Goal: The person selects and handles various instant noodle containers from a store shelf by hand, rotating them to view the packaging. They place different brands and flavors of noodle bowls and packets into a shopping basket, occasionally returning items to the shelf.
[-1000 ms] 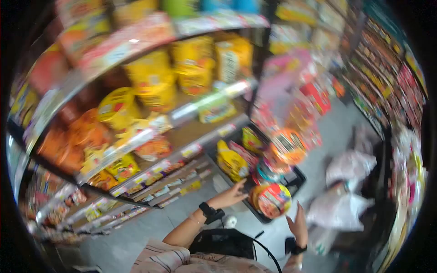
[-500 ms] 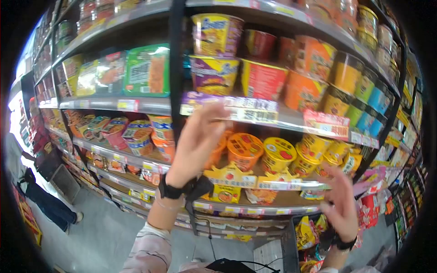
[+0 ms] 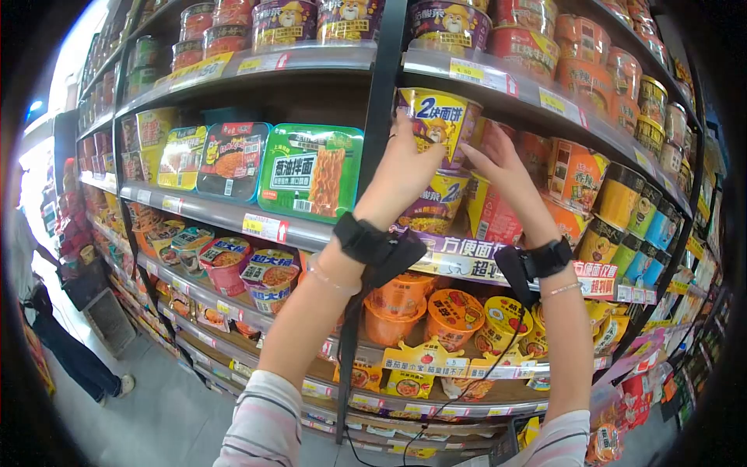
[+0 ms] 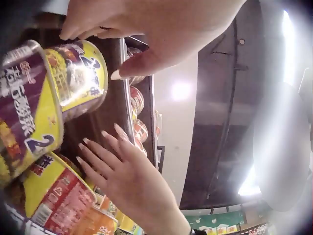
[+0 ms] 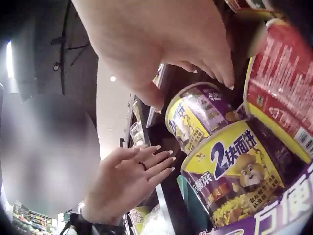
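Note:
A purple-and-yellow instant noodle cup [image 3: 442,113] stands on top of a matching cup [image 3: 436,204] on the shelf. My left hand [image 3: 406,162] is at the upper cup's left side, its fingers extended and spread from the thumb. On the other side, my right hand [image 3: 504,162] reaches up with loosely bent fingers. In the left wrist view, a gap shows between the upper cup [image 4: 80,78] and the right hand [image 4: 129,178]. The right wrist view has the left hand [image 5: 124,174] with straight fingers beside the upper cup [image 5: 198,117].
A red-and-yellow noodle cup [image 3: 492,212] stands right of the stack, with orange cups [image 3: 572,175] beyond. Left of the black shelf post [image 3: 383,101] is a green noodle tray [image 3: 311,171]. A price strip [image 3: 467,261] runs along the shelf edge. A person's legs [image 3: 74,350] show far left.
The view has swung from a basket of packaged food on the floor up to the shelves. Both hands have risen from low down to either side of the upper noodle cup.

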`<move>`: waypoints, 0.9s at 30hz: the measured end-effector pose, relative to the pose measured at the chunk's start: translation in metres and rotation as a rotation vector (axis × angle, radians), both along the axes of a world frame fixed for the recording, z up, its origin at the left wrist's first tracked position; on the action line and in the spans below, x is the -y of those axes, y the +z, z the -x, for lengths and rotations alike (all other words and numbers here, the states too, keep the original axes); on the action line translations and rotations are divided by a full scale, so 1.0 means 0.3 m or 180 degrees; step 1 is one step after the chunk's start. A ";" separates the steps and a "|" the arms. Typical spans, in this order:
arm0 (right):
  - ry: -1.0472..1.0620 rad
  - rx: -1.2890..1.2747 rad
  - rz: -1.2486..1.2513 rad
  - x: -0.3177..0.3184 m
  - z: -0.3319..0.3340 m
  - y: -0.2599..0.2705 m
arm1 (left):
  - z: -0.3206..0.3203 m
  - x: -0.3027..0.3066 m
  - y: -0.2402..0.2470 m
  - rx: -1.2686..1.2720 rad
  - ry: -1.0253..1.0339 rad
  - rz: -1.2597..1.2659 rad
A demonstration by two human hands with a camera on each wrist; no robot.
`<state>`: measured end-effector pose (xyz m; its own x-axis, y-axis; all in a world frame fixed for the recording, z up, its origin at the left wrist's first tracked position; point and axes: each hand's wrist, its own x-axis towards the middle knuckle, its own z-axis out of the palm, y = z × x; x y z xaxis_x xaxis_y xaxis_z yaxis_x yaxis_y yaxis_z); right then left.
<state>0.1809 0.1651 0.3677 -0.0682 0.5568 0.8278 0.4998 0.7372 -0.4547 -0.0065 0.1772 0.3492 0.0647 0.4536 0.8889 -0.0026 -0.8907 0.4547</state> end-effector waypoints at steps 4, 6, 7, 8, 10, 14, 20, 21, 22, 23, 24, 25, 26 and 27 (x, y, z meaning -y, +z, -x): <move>-0.0157 -0.0103 0.0099 -0.048 0.050 0.058 | -0.057 -0.098 0.060 0.0258 0.0128 0.0086; -0.0445 -0.0202 0.0291 -0.085 0.048 0.073 | -0.078 -0.144 0.087 0.0400 0.0139 -0.0010; -0.0574 -0.0273 0.0375 -0.136 0.031 0.078 | -0.081 -0.168 0.095 0.0358 0.0257 0.0018; -0.0705 -0.0340 0.0461 -0.144 0.038 0.082 | -0.076 -0.166 0.104 0.0319 0.0373 0.0047; -0.0452 -0.0390 0.0685 -0.146 0.036 0.079 | -0.066 -0.158 0.107 0.0114 0.0501 0.0156; -0.0183 -0.0213 0.0333 -0.077 0.081 0.072 | -0.044 -0.125 0.103 -0.0128 0.0393 0.0182; -0.0059 -0.0472 0.0183 -0.019 0.086 0.065 | -0.024 -0.060 0.089 -0.0191 0.0502 -0.0233; 0.0101 -0.0496 0.0076 0.003 0.086 0.061 | -0.020 -0.031 0.087 -0.0234 0.0533 -0.0318; 0.0261 -0.0519 -0.0030 0.024 0.086 0.057 | -0.019 -0.011 0.086 -0.0234 0.0507 -0.0397; 0.0424 -0.0545 -0.0133 0.041 0.084 0.054 | -0.018 0.008 0.082 -0.0239 0.0483 -0.0473; 0.0454 -0.0588 -0.0170 0.052 0.078 0.052 | -0.017 0.027 0.078 -0.0246 0.0463 -0.0544; 0.0485 -0.0637 -0.0206 0.063 0.069 0.049 | -0.016 0.049 0.076 -0.0239 0.0452 -0.0542; 0.0511 -0.0687 -0.0241 0.077 0.062 0.045 | -0.016 0.073 0.074 -0.0233 0.0436 -0.0537; 0.0450 -0.0672 -0.0227 0.093 0.057 0.039 | -0.017 0.097 0.070 -0.0227 0.0414 -0.0530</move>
